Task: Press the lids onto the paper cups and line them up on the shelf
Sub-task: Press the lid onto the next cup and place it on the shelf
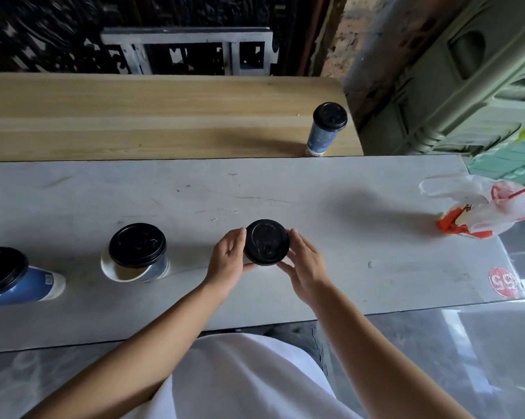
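Standing at the front edge of the worktop [346, 182], a person holds a black lid [266, 241] between both hands. The left hand [229, 261] curls round the left side of the lid's rim and the right hand [303, 267] curls round the right side, with thumbs on the near side. The lid hides what is under it, so I cannot tell how it sits on a cup.

To the left, well apart from the hands, stands the middle cup [137, 252]. Its lid lies askew and part of the white rim shows. The left cup [7, 276] stands near the left end, with a black lid on it, and is cut by the frame edge.

Behind the worktop, touching its back edge, runs the wooden shelf [134, 116]. The shelf cup [327, 128], with its lid on, stands upright close to the right end of the shelf. All of the shelf left of it is bare wood.

Between the hands and the back edge the grey top is bare. A plastic bag [481, 213] lies near the right end, and a red sticker [503, 282] is at the front right corner.
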Demonstrator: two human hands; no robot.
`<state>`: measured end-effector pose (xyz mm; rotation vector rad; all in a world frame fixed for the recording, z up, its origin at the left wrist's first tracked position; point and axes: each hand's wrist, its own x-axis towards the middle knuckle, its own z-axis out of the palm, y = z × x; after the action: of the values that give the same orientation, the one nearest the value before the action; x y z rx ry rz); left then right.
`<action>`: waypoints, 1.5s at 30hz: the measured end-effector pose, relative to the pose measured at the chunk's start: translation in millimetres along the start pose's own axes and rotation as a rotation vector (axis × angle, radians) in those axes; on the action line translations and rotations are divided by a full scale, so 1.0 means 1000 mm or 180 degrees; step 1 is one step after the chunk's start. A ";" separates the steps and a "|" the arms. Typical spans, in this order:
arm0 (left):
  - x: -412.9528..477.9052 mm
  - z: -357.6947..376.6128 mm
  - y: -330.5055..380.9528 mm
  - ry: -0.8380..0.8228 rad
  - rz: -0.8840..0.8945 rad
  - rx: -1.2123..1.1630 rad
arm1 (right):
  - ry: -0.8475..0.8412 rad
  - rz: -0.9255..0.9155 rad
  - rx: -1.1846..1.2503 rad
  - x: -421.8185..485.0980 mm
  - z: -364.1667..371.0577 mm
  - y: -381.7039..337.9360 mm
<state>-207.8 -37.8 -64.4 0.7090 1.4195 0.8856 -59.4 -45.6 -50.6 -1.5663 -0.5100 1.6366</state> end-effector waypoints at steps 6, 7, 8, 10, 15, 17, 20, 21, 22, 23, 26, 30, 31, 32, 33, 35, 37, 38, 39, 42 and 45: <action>0.003 0.003 -0.004 0.0063 0.0159 0.0185 | 0.0037 -0.0174 -0.0176 0.005 -0.001 0.007; 0.004 0.003 -0.005 0.0082 0.0198 0.0217 | 0.0051 -0.0215 -0.0260 0.006 -0.001 0.007; 0.005 0.003 -0.006 0.0096 0.0228 0.0239 | 0.0068 -0.0236 -0.0326 0.007 0.000 0.007; 0.005 0.003 -0.008 0.0117 0.0275 0.0298 | 0.0073 -0.0202 -0.0435 0.007 0.000 0.005; 0.007 0.004 -0.009 0.0135 0.0414 0.0420 | 0.0028 -0.0207 -0.0537 0.009 -0.001 0.001; 0.009 0.004 -0.011 0.0134 0.0441 0.0435 | 0.0033 -0.0221 -0.0572 0.010 -0.001 0.001; 0.009 0.004 -0.012 0.0097 0.0527 0.0461 | 0.0016 -0.0202 -0.0534 0.010 0.000 0.000; 0.009 0.003 -0.012 0.0089 0.0548 0.0478 | 0.0008 -0.0178 -0.0501 0.010 0.000 0.000; 0.009 0.003 -0.012 0.0084 0.0555 0.0490 | -0.0003 -0.0155 -0.0461 0.009 0.001 -0.001; 0.009 0.003 -0.011 0.0079 0.0548 0.0491 | -0.0010 -0.0139 -0.0431 0.009 0.001 -0.002; 0.010 0.002 -0.013 0.0085 0.0593 0.0522 | -0.0029 -0.0137 -0.0360 0.009 0.001 -0.003; 0.011 0.002 -0.015 0.0057 0.0659 0.0514 | -0.0011 -0.0189 -0.0323 0.008 0.002 -0.001; 0.011 0.003 -0.015 0.0086 0.0668 0.0512 | 0.0006 -0.0221 -0.0323 0.008 0.002 0.000; 0.011 0.004 -0.015 0.0126 0.0687 0.0525 | 0.0020 -0.0243 -0.0312 0.008 0.004 0.001; 0.011 0.005 -0.015 0.0163 0.0706 0.0531 | 0.0034 -0.0247 -0.0300 0.008 0.005 0.002; 0.010 0.007 -0.016 0.0199 0.0700 0.0499 | 0.0058 -0.0244 -0.0320 0.009 0.006 0.002; 0.009 0.008 -0.016 0.0194 0.0636 0.0450 | 0.0043 -0.0192 -0.0343 0.010 0.003 -0.002; 0.008 0.008 -0.016 0.0194 0.0608 0.0434 | 0.0005 -0.0121 -0.0293 0.010 0.002 -0.004; 0.006 0.009 -0.016 0.0201 0.0586 0.0417 | -0.0049 -0.0035 -0.0195 0.010 0.000 -0.005; 0.002 0.012 -0.017 0.0284 0.0485 0.0346 | -0.0078 0.0211 0.0181 0.007 -0.002 -0.006; -0.005 0.020 -0.013 0.0468 0.0192 0.0130 | -0.0027 0.0257 0.0555 0.002 -0.005 -0.002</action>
<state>-186.9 -46.8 -72.2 0.7328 1.5571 0.9743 -53.8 -44.2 -51.2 -1.4678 -0.3026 1.7009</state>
